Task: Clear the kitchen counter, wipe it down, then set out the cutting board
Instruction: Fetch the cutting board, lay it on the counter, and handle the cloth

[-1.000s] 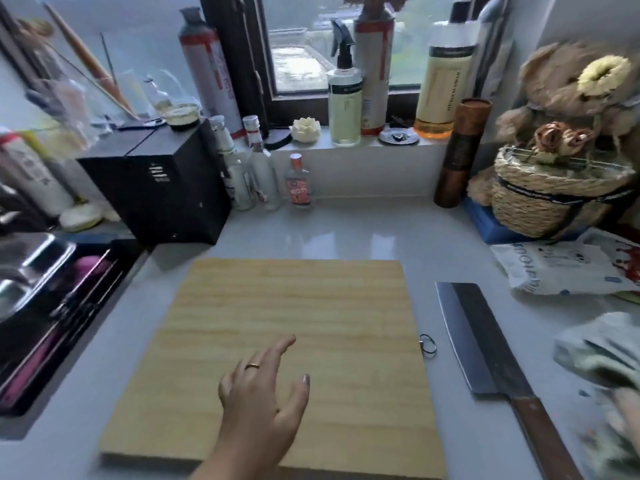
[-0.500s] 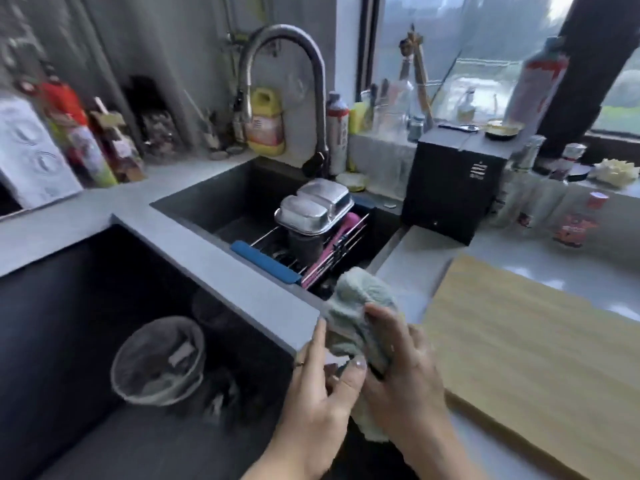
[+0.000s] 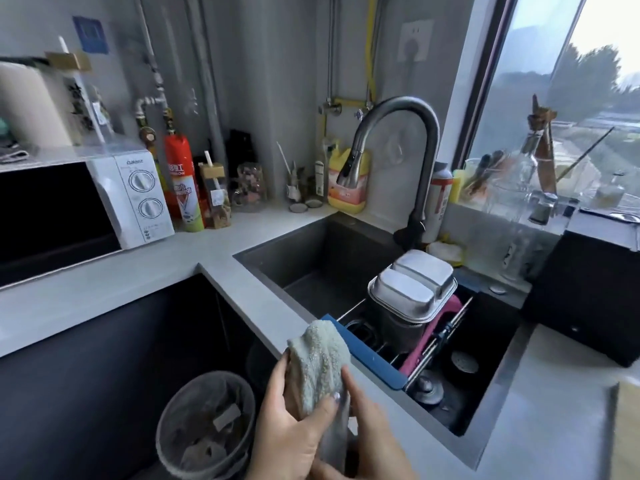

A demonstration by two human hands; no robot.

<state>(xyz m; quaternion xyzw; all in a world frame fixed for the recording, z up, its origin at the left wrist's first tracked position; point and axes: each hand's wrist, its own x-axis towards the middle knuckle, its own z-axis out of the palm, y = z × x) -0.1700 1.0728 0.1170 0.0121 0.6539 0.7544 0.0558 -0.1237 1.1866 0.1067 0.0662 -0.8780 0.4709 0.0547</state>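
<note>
Counter [image 3: 104,282]: pale grey, L-shaped, running ahead and to the left of the hands and continuing past the sink on their right.

Sink [image 3: 311,244]: dark, recessed, directly ahead of the hands and to their right. A drying rack [image 3: 433,344] spans its near right portion and carries two upturned steel containers [image 3: 412,289].

Waste bin [image 3: 166,445]: round and lined, below and left of the left hand.

Cutting board [image 3: 628,431]: only a tan sliver shows at the frame edge, well to the right of the right hand.

Cloth [image 3: 318,362]: pale grey-green terry, nubby pile, bunched into a thick roll with lengthwise folds. Its long axis runs away from the person, the rounded upper end pointing toward the near sink rim and the lower end hidden between the palms. It is held over the counter edge.

Left hand [image 3: 287,424]: clamped on the cloth, thumb across its front, fingers behind its left side.

Right hand [image 3: 370,441]: grips the cloth's lower right side, one finger laid up along it.
</note>
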